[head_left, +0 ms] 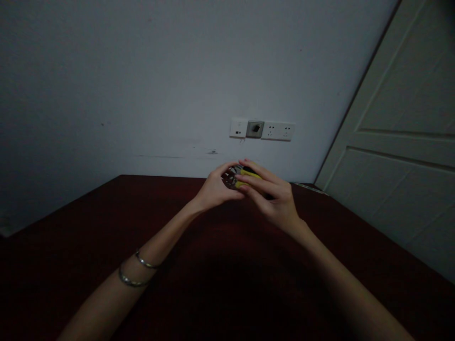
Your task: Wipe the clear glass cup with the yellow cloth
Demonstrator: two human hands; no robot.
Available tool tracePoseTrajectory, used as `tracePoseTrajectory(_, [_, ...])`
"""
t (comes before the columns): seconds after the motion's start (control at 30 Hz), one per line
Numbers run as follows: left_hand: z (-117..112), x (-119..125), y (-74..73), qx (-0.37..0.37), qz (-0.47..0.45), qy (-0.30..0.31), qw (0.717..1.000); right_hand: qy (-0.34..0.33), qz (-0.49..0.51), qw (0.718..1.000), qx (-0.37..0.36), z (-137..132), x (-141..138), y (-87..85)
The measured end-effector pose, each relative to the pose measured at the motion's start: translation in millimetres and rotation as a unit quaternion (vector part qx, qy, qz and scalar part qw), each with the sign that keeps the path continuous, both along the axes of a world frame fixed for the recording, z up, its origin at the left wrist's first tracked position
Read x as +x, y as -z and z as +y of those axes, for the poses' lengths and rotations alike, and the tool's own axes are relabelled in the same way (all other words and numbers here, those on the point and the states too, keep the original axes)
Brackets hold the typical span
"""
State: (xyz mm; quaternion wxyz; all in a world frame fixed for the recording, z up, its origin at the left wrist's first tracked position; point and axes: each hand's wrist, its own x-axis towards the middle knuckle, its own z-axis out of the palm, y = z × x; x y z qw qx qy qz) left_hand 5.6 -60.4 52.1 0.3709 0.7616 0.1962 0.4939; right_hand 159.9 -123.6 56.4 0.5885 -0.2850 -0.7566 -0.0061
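Observation:
My left hand curves its thumb and fingers round a small shiny, see-through thing that looks like a drinking glass, with dark red and bright glints in it. On the glass's right side, my right hand closes its fingers over a yellow piece that looks like a sponge, with a dark part at its top. The yellow piece appears to be against the glass. Both hands are close together above the far part of the dark red table. Fingers hide much of both things.
Behind the table stands a pale wall with a row of white sockets and a grey outlet plate. A panelled white door slants along the right. Two silver bangles circle my left forearm. The light is dim.

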Motion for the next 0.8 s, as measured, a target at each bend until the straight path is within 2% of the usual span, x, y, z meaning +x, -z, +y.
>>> tracePoseTrajectory(0.07, [2.1, -0.9, 1.4, 0.018, 0.007, -0.009, 1.0, -0.008, -0.013, 1.0, 0.001, -0.6, -0.6, -0.3])
tracePoseTrajectory(0.17, [2.5, -0.4, 3.2, 0.044, 0.016, -0.042, 0.998, 0.005, 0.031, 0.999, -0.014, 1.0, -0.1, -1.6])
tracePoseTrajectory(0.27, [2.4, 0.5, 4.0, 0.069, 0.027, -0.05, 0.996, 0.019, 0.061, 0.998, -0.011, 1.0, -0.4, -2.5])
tracePoseTrajectory(0.4, [3.8, 0.1, 3.5, 0.091, 0.039, -0.056, 0.994, 0.014, 0.034, 0.999, 0.009, -0.2, -2.2, -1.8])
tracePoseTrajectory(0.63, [5.0, -0.8, 5.7, 0.105, 0.055, -0.104, 0.987, 0.01, 0.109, 0.992, -0.067, 11.2, 1.2, 1.2])
tracePoseTrajectory(0.8, [7.1, 0.1, 8.6, 0.102, 0.038, -0.078, 0.991, -0.009, 0.005, 1.0, 0.017, 8.3, 0.8, 3.8])
